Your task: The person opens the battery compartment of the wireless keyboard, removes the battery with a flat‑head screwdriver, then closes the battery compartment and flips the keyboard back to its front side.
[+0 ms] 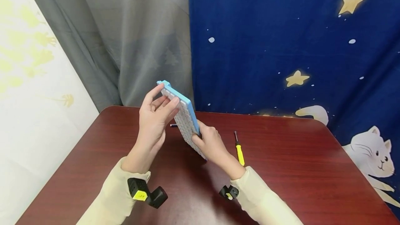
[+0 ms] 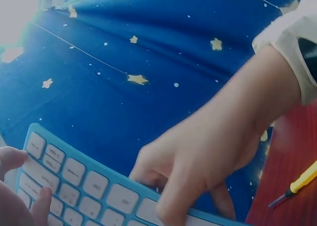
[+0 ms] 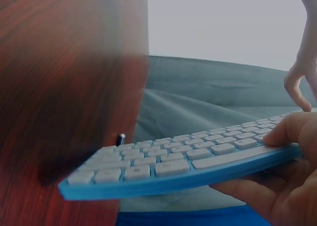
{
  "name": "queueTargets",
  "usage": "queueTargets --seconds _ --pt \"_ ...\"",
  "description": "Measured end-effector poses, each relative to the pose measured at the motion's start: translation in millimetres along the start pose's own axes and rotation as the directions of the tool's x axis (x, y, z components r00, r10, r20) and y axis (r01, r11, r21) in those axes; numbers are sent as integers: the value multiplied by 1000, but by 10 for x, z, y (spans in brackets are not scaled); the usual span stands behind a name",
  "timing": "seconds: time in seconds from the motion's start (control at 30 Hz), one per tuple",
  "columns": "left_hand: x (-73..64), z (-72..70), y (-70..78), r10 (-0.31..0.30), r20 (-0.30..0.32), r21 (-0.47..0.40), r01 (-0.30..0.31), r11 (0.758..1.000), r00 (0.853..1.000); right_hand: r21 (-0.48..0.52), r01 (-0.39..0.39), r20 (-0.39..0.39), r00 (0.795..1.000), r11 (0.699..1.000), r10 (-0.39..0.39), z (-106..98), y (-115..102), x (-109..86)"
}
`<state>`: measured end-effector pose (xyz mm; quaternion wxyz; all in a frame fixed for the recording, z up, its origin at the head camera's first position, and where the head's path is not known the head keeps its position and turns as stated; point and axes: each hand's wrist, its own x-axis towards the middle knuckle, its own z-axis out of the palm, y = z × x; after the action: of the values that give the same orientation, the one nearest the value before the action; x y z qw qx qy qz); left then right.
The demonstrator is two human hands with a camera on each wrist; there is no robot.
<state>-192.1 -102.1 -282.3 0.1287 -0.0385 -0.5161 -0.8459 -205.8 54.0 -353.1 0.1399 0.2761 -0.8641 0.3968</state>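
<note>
A light-blue keyboard (image 1: pixel 184 121) with white keys is held up at a steep tilt over the table. My right hand (image 1: pixel 214 145) grips one long edge, its thumb on the key side and its fingers behind, as the right wrist view shows. At the keyboard's upper end is my left hand (image 1: pixel 154 119), with a fingertip on the corner and the thumb against the keys near the edge. In the left wrist view the keys (image 2: pixel 96 181) at that end show between both hands.
A screwdriver (image 1: pixel 239 152) with a yellow handle lies on the dark red table (image 1: pixel 281 155), right of the right hand. Behind the keyboard, a small dark, light-tipped stick-like thing (image 1: pixel 173 125) is partly hidden. Grey and blue curtains (image 1: pixel 250 44) hang along the table's far edge.
</note>
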Motion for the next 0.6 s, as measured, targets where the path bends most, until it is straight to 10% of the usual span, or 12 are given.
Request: queueTargets --seconds 0.6 --pt "101 -147 -279 -119 44 19 118 993 992 201 -123 -61 988 972 138 -31 -30 29"
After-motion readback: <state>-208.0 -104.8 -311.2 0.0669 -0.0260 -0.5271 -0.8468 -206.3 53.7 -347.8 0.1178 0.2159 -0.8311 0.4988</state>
